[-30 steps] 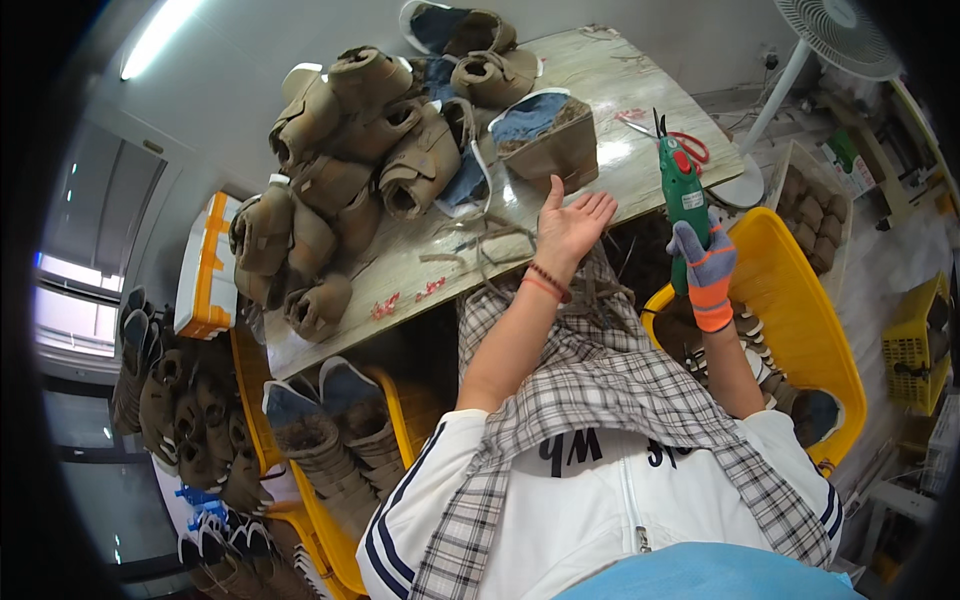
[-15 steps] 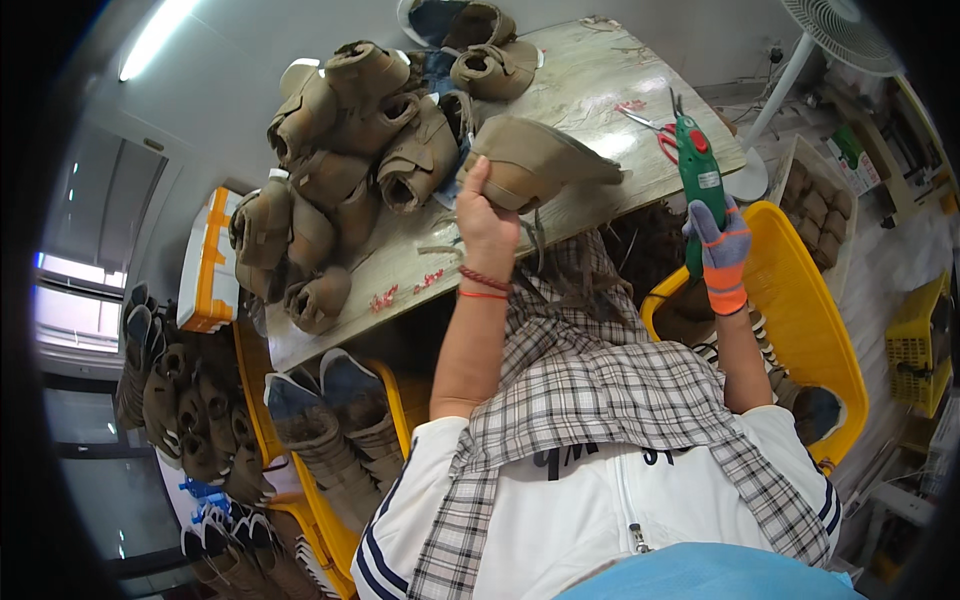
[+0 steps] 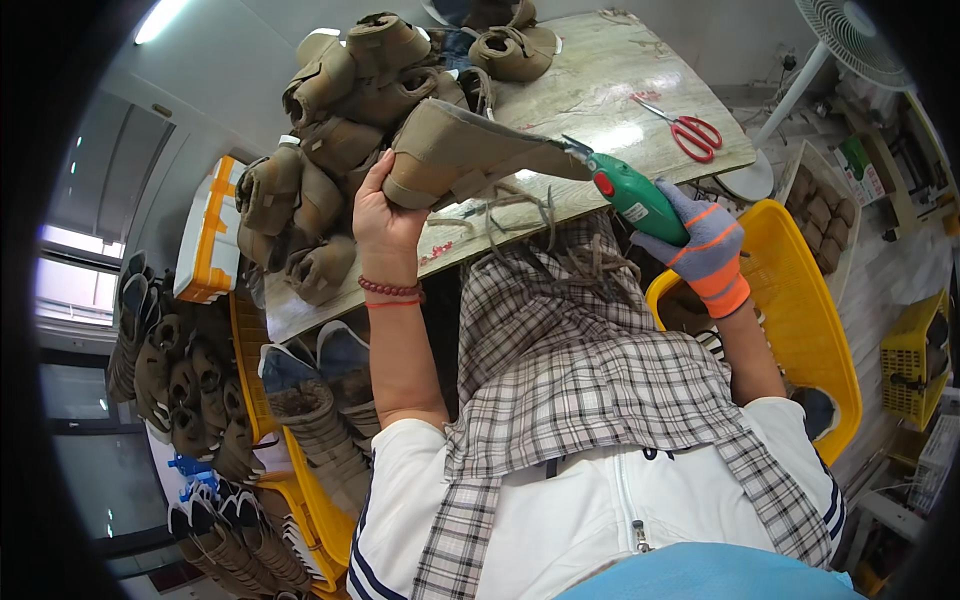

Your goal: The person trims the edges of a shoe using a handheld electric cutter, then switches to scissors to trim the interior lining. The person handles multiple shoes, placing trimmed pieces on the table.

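Observation:
My bare left hand (image 3: 388, 222) grips a brown shoe upper (image 3: 450, 150) by its wide end, above the table's near edge. The upper's narrow end stretches right, toward the tool. In my right hand (image 3: 700, 245), which wears a grey and orange glove, is a green handheld electric trimmer (image 3: 635, 195) with a red button. Its metal tip meets or nearly meets the upper's narrow end; whether they touch I cannot tell. Trimmed strips (image 3: 520, 208) hang over the table edge and lie on my checked apron (image 3: 570, 370).
More brown uppers (image 3: 345, 140) are heaped on the left of the table (image 3: 590, 60). Red-handled scissors (image 3: 695, 138) lie at its right. A yellow bin (image 3: 800, 310) stands by my right arm. Stacked uppers (image 3: 315, 425) fill yellow crates at left. A white fan (image 3: 840, 40) stands far right.
My left hand has moved left with the upper, its narrow end now pointing right. My right hand has swung the trimmer from upright to tilted left, up to the upper, uncovering the scissors.

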### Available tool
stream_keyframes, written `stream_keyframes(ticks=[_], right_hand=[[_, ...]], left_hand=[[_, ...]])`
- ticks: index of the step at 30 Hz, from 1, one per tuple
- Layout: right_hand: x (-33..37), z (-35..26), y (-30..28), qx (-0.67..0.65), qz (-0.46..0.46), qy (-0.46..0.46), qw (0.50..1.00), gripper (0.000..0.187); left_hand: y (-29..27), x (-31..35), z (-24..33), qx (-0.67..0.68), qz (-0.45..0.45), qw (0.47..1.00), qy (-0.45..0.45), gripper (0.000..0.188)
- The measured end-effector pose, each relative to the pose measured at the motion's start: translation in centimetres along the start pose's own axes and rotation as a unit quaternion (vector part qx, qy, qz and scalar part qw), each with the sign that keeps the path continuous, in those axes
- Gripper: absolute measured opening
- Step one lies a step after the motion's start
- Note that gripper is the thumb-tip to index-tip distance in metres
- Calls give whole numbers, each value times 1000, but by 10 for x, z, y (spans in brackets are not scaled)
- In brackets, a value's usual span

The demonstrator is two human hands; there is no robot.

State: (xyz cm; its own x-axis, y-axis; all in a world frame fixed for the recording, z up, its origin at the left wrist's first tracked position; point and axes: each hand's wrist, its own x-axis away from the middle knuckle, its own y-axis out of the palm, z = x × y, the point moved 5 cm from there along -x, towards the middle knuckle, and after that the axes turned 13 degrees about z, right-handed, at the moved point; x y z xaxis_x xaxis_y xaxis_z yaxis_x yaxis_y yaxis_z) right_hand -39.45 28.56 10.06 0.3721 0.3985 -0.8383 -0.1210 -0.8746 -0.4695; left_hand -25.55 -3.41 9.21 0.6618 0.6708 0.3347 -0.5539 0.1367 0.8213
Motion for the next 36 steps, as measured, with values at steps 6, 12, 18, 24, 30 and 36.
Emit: stream_keyframes(ticks=[6, 12, 18, 24, 30, 36], right_hand=[[-1, -8, -2, -5, -11, -20, 1000, 61], [0, -10, -2, -23, -12, -9, 1000, 62], [-1, -9, -2, -43, 9, -20, 999, 62], [4, -4, -2, -45, 1, 3, 999, 62], [2, -4, 2, -54, -14, 13, 998, 62], [-7, -12, 2, -109, 33, 49, 992, 60]], left_hand=[[0, 5, 3, -7, -20, 999, -25, 23], [0, 4, -5, -7, -10, 999, -43, 18], [1, 3, -17, 3, -14, 998, -62, 25], [14, 14, -27, 4, -50, 996, -78, 27], [20, 17, -38, -16, -61, 996, -57, 28], [29, 24, -51, -25, -132, 991, -15, 36]])
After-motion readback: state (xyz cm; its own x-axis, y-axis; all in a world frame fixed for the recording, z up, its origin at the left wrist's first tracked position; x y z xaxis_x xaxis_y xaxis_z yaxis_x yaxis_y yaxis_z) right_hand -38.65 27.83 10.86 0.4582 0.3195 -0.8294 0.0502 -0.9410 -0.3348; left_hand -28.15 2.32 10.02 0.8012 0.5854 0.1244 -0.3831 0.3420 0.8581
